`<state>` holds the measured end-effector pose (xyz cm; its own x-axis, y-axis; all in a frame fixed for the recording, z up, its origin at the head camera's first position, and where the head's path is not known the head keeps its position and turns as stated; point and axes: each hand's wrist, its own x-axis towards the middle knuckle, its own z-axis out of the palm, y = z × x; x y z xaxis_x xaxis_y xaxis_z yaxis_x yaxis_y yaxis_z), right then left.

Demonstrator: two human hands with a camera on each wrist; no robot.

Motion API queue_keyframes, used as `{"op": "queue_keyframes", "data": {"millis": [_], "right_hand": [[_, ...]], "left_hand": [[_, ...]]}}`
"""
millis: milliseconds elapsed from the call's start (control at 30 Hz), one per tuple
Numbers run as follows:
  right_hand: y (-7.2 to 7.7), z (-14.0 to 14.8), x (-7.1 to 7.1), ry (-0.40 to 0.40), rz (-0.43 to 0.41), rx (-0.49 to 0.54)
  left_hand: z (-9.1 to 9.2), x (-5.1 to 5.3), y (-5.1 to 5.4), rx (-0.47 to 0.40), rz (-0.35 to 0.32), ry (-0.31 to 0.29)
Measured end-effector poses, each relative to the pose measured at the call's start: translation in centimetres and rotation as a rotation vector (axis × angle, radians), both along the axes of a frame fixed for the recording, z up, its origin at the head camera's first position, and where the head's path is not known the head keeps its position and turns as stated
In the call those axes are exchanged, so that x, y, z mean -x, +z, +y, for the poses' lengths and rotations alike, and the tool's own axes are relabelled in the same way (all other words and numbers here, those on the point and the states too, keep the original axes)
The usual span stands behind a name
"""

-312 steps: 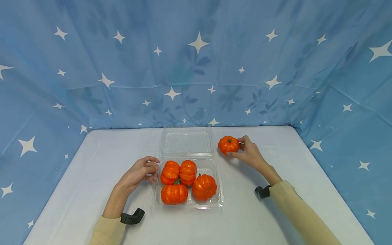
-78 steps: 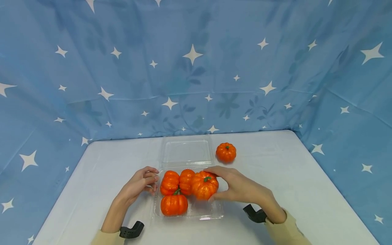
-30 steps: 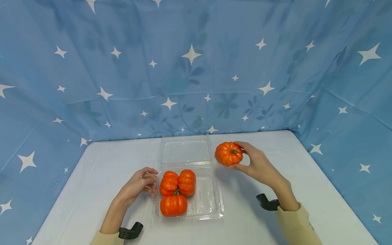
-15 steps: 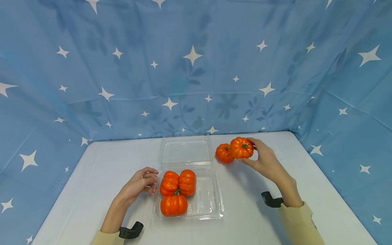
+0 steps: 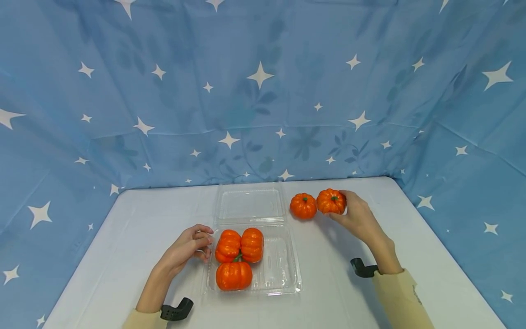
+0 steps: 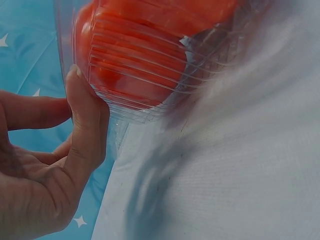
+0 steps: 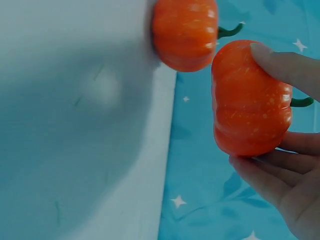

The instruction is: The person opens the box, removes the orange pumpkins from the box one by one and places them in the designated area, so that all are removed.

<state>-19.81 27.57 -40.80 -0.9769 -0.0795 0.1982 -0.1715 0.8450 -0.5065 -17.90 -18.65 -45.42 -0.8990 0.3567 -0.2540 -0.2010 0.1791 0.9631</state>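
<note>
The fingers of the right hand (image 5: 361,221) grip a pumpkin (image 5: 330,201), right of centre in the head view; those of the left hand (image 5: 185,249) meet the left edge of the box (image 5: 281,269), whether pinching I cannot tell. The pumpkin, now further right, no longer overlaps the loose pumpkin (image 5: 303,206) and seems just above the surface (image 5: 119,249). That leaves three pumpkins (image 5: 234,276) inside, two outside.

No readable text or labels
</note>
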Motion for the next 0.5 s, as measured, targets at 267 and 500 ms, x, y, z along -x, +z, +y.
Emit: {"op": "queue_keyframes", "data": {"millis": [267, 500], "right_hand": [[-2.1, 0.5, 0.9, 0.014, -0.019, -0.021], [-3.0, 0.5, 1.4, -0.009, -0.088, -0.009]], "left_hand": [[0.0, 0.1, -0.2, -0.002, -0.005, 0.004], [0.0, 0.0, -0.1, -0.002, -0.003, 0.007]]}}
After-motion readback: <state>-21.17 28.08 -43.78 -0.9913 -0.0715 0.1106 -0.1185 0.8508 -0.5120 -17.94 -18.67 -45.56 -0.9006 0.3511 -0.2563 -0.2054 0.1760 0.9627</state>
